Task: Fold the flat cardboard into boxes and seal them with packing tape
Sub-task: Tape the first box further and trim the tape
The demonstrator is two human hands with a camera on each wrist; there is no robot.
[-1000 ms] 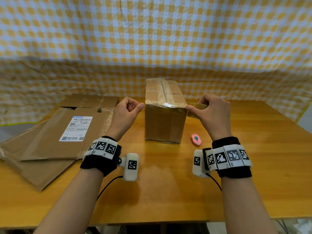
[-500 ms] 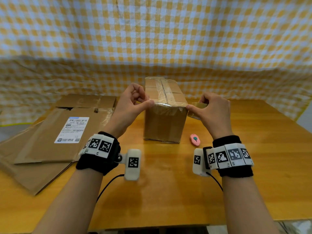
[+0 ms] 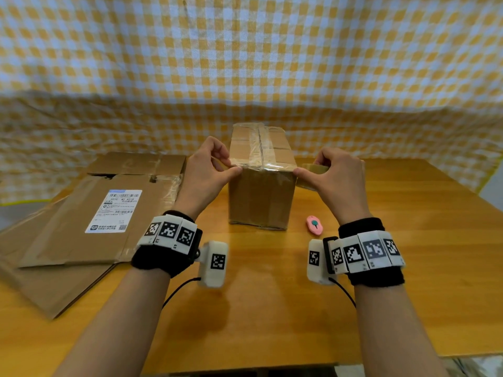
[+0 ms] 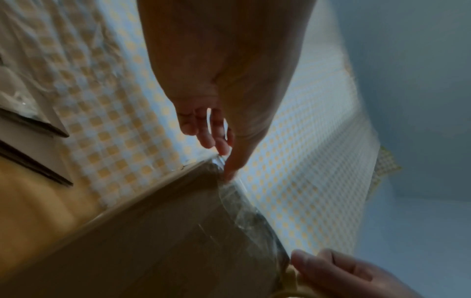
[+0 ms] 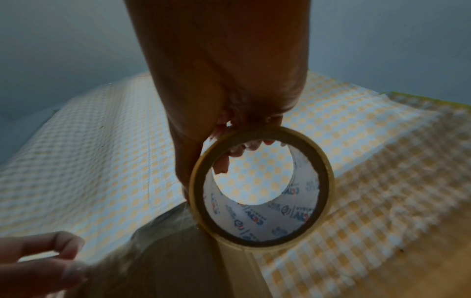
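A: Head view first. Where does the box (image 3: 261, 183) stand?

B: Upright on the worktop (image 3: 272, 308), mid-field, with tape already down its top seam. The left hand (image 3: 206, 175) has come in since a second ago: then it hung curled beside the box, holding nothing; now thumb and forefinger pinch the free tape end (image 3: 236, 167) at the near top-left corner. The right hand (image 3: 336, 180) has hardly moved. Its grip is closed round the roll (image 3: 313, 170) just off the near top-right corner.

A: So a strip spans the near top edge?

B: It looks so, shiny and wrinkled between the two hands. That suggests a cross strip is being laid, with pressing down and cutting yet to do. The pink cutter (image 3: 314, 225) lies on the worktop right of the box. The flat cardboard (image 3: 81, 213) lies at the left, unfolded.

A: Left wrist view?

B: Blurred. The left thumb tip touches the tape at the box's corner; the other fingers are loosely bent above it. The right hand shows at the bottom right.

A: Right wrist view?

B: The roll fills the middle, seen through its core; the right fingers hook inside it, the thumb outside. Tape runs from it toward the box.
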